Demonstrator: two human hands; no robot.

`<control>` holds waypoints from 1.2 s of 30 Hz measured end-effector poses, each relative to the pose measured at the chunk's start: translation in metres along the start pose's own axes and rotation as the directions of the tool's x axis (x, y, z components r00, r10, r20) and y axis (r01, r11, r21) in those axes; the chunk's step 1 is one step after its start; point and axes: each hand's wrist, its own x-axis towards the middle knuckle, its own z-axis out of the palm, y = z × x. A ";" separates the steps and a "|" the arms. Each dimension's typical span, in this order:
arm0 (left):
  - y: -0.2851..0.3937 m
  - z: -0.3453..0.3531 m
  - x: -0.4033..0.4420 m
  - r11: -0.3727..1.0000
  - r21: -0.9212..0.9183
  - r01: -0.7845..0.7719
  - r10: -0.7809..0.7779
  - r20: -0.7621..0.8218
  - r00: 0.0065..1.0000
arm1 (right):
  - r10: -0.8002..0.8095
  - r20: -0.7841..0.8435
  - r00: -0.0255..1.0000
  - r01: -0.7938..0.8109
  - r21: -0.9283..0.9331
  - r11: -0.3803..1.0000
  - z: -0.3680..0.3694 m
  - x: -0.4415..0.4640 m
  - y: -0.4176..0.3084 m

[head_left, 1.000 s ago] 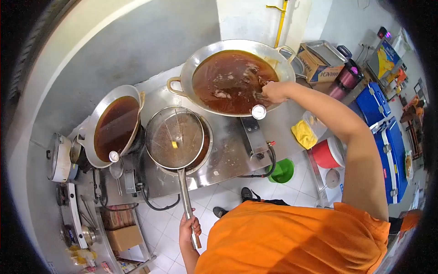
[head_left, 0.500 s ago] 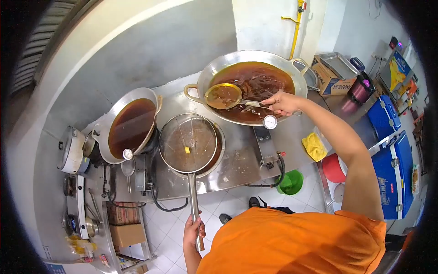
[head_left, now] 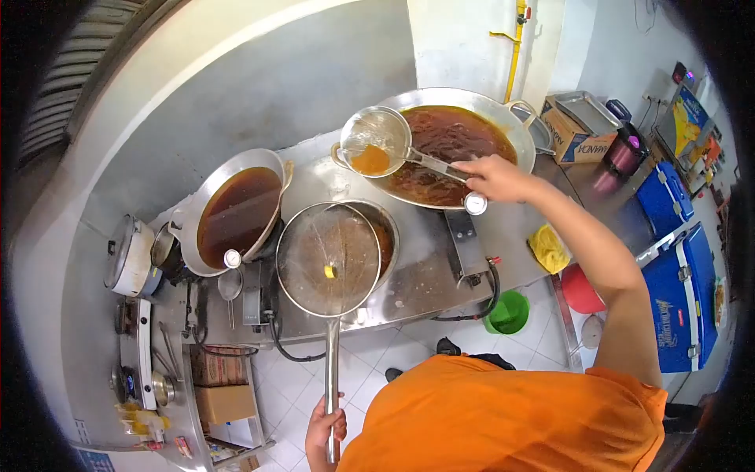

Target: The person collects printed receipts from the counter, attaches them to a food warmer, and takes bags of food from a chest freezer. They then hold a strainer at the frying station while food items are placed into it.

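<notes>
My right hand [head_left: 499,179] is closed around the handle of a round metal ladle [head_left: 377,126]. The ladle is over the left side of a large wok [head_left: 472,96] of dark amber liquid, and a patch of orange-brown liquid shows in its bowl. Down at the front, my left hand [head_left: 325,425] grips the long handle of a big mesh strainer [head_left: 330,236]. A small yellow piece [head_left: 329,271] lies in the strainer. Beneath and behind the mesh is a metal basin [head_left: 391,228], partly hidden. A dial thermometer [head_left: 475,204] sits at the wok's front rim.
A second wok [head_left: 189,236] of dark liquid stands left, with another dial thermometer [head_left: 232,258]. Gas hoses [head_left: 287,350] hang at the counter's front edge. A green bucket [head_left: 507,313] is on the floor. On the right are a yellow cloth [head_left: 548,249] and blue coolers [head_left: 683,299].
The ladle has risen and moved slightly left, and its bowl now holds much less liquid. My left hand and the strainer sit slightly lower in view.
</notes>
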 end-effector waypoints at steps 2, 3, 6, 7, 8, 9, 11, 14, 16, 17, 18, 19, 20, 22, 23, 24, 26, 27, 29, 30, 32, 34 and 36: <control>-0.002 -0.001 -0.028 0.999 -0.038 0.015 -0.017 -0.041 0.999 | 0.120 -0.030 0.992 -0.121 -0.044 0.992 0.027 -0.008 -0.044; -0.006 -0.005 -0.036 0.998 -0.054 0.023 -0.026 -0.057 0.998 | 0.234 -0.006 0.972 -0.234 -0.041 0.971 0.043 -0.011 -0.061; -0.042 -0.049 -0.053 1.000 0.010 -0.018 0.020 -0.155 0.988 | 0.252 0.064 0.966 -0.253 0.021 0.967 0.140 -0.020 -0.063; -0.046 -0.056 -0.052 0.998 0.047 -0.042 0.050 -0.194 0.980 | 0.172 -0.001 0.985 -0.172 -0.014 0.985 0.173 -0.029 -0.061; -0.032 -0.032 -0.057 0.995 -0.058 -0.080 0.064 -0.242 0.968 | 0.175 -0.014 0.984 -0.175 -0.029 0.984 0.208 -0.034 -0.055; -0.032 -0.035 -0.054 0.995 -0.060 -0.082 0.067 -0.228 0.971 | 0.174 -0.027 0.984 -0.175 -0.044 0.984 0.231 -0.038 -0.053; -0.031 -0.040 -0.057 0.993 -0.068 -0.098 0.081 -0.222 0.972 | 0.332 0.106 0.937 -0.330 -0.038 0.943 0.242 -0.044 -0.071; -0.016 -0.029 -0.065 0.990 -0.113 -0.090 0.065 -0.210 0.975 | 0.362 0.149 0.920 -0.362 -0.031 0.932 0.258 -0.041 -0.080; -0.007 -0.016 -0.064 0.989 -0.104 -0.107 0.079 -0.238 0.968 | 0.344 0.085 0.935 -0.344 -0.021 0.939 0.270 -0.045 -0.076; -0.005 -0.019 -0.064 0.991 -0.088 -0.098 0.076 -0.227 0.971 | 0.351 0.097 0.931 -0.351 -0.014 0.936 0.271 -0.046 -0.078; -0.002 -0.021 -0.062 0.993 -0.071 -0.089 0.072 -0.209 0.975 | 0.362 0.106 0.926 -0.363 -0.011 0.932 0.270 -0.047 -0.078; 0.000 -0.022 -0.059 0.995 -0.056 -0.080 0.068 -0.188 0.980 | 0.374 0.113 0.920 -0.376 -0.010 0.927 0.267 -0.048 -0.078; 0.001 -0.022 -0.056 0.995 -0.052 -0.083 0.072 -0.197 0.978 | 0.387 0.120 0.914 -0.391 0.010 0.920 0.264 -0.050 -0.079; 0.005 -0.023 -0.054 0.996 -0.037 -0.086 0.076 -0.212 0.974 | 0.419 0.130 0.899 -0.428 0.054 0.902 0.259 -0.053 -0.084; 0.003 -0.029 -0.050 0.996 -0.038 -0.078 0.069 -0.194 0.979 | 0.416 0.126 0.901 -0.428 0.087 0.900 0.255 -0.053 -0.083; -0.001 -0.038 -0.047 0.997 -0.043 -0.072 0.063 -0.179 0.982 | 0.409 0.125 0.904 -0.422 0.118 0.899 0.250 -0.052 -0.081; -0.005 -0.046 -0.041 0.995 -0.057 -0.081 0.070 -0.174 0.982 | 0.388 0.096 0.917 -0.399 0.170 0.901 0.253 -0.054 -0.079; -0.004 -0.044 -0.038 0.993 -0.066 -0.096 0.083 -0.179 0.980 | 0.378 0.064 0.924 -0.383 0.185 0.905 0.260 -0.056 -0.075; -0.005 -0.044 -0.030 0.996 -0.040 -0.082 0.073 -0.189 0.979 | 0.355 0.043 0.934 -0.357 0.198 0.913 0.258 -0.059 -0.071; -0.005 -0.049 -0.028 0.999 0.002 -0.050 0.050 -0.200 0.979 | 0.346 0.053 0.937 -0.349 0.205 0.914 0.254 -0.060 -0.072; 0.004 -0.057 -0.023 0.997 0.077 -0.007 0.021 -0.188 0.982 | 0.337 0.003 0.941 -0.332 0.191 0.924 0.238 -0.061 -0.080; 0.008 -0.058 -0.026 0.994 0.108 0.019 -0.002 -0.155 0.988 | 0.317 -0.085 0.945 -0.305 0.130 0.944 0.202 -0.067 -0.106; 0.008 -0.073 -0.022 0.993 0.073 0.095 -0.081 -0.169 0.982 | 0.350 -0.072 0.934 -0.344 0.083 0.935 0.143 -0.069 -0.134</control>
